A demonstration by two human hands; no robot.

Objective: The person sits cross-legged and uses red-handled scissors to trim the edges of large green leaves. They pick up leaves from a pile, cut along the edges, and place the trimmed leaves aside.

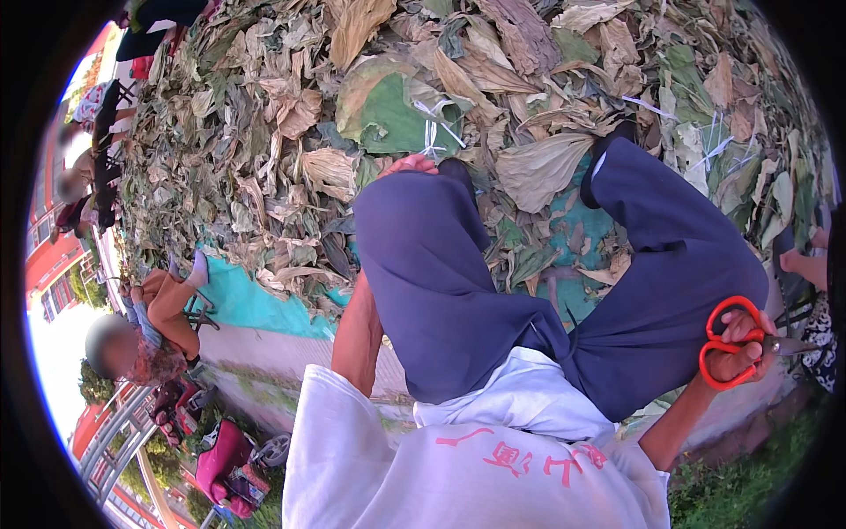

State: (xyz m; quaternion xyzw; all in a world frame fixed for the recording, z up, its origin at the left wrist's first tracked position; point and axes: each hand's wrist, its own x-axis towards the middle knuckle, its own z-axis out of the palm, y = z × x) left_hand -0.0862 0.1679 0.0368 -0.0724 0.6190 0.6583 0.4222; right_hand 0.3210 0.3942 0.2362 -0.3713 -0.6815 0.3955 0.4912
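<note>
My right hand [743,350], at the right beside my knee, grips red-handled scissors [786,346]. Fingers rest through the loops, and the metal blades point right, away from the leaves. My left hand [408,164] is mostly hidden behind my left knee; only some fingers show past it. Whether they hold anything cannot be seen. Just beyond those fingers lies a large green and brown leaf [380,116], with a knotted white plastic strip [431,137] at its edge. Dried leaves [264,132] spread thickly in front of me and around my feet.
More white strips [714,149] lie among leaves to the right. Green sheeting [258,297] shows beneath the pile. A seated person [165,311] is at the left, others farther back; a bare limb [803,264] appears at the right edge. A pink-covered scooter [228,463] stands lower left.
</note>
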